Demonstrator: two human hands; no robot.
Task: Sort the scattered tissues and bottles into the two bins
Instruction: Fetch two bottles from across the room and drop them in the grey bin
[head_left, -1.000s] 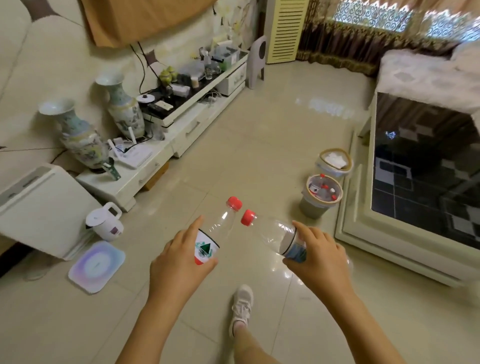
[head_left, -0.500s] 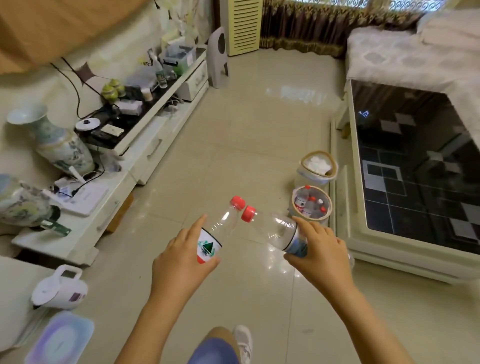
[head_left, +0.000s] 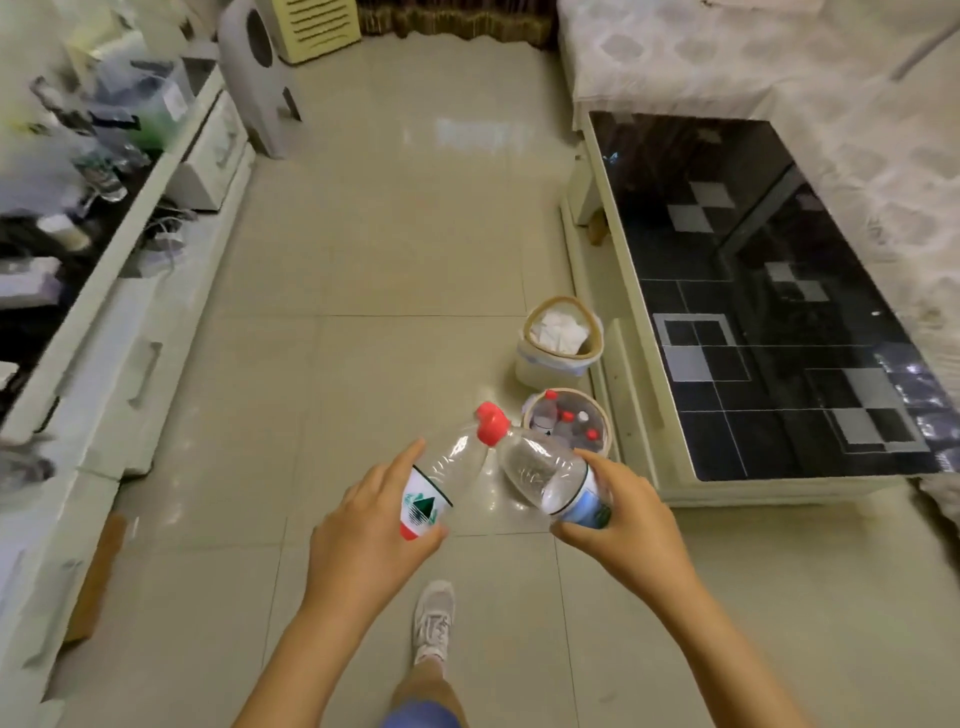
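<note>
My left hand (head_left: 366, 535) grips a clear plastic bottle with a green, white and red label (head_left: 441, 480), its red cap pointing up and right. My right hand (head_left: 621, 525) grips a second clear bottle with a blue label (head_left: 545, 470), its red cap tilted left so that the two caps nearly touch. Just beyond the caps stands a round bin (head_left: 602, 415) holding several red-capped bottles. Behind it is a second bin (head_left: 535, 364) with white tissues (head_left: 558, 330) inside. Both bins sit on the tiled floor against the coffee table's base.
A cream coffee table with a black glass top (head_left: 753, 312) fills the right side. A long white TV cabinet (head_left: 130, 322) with clutter runs along the left. A white stool (head_left: 260, 78) stands at the back. My shoe (head_left: 434, 618) is on the floor below my hands.
I have walked closer to the bins, which now lie just beyond the bottle caps. The view has swung right and down. Both hands still hold their bottles the same way.
</note>
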